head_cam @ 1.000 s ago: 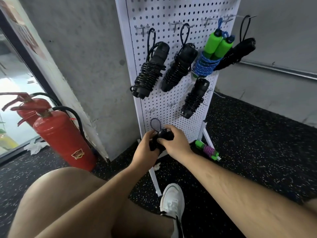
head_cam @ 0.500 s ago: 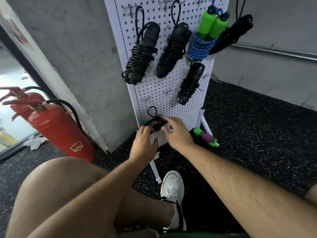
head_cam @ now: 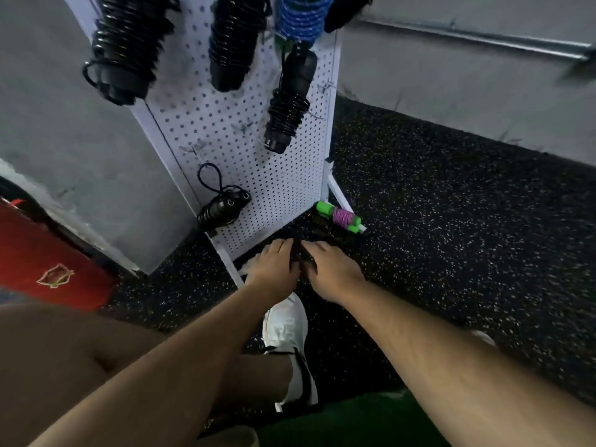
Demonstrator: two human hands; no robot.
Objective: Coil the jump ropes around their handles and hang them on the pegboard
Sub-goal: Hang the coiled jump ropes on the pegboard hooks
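1. A coiled black jump rope (head_cam: 222,208) hangs by its loop from a low peg on the pegboard (head_cam: 274,188), apart from both hands.
2. A green-handled rope (head_cam: 342,217) with purple coils lies on the floor (head_cam: 451,221) beside the board's foot.
3. The left hand (head_cam: 274,266) and right hand (head_cam: 332,269) reach down in front of the board, their fingertips meeting over something dark and blurred. I cannot tell whether either grip pinches it.
4. Another black coiled rope (head_cam: 287,104) hangs higher up.

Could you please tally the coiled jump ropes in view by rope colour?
Black coiled jump ropes on the white pegboard: 5
Blue coiled jump rope on the pegboard: 1
Purple coiled jump rope with green handles, on the speckled floor: 1
Total: 7
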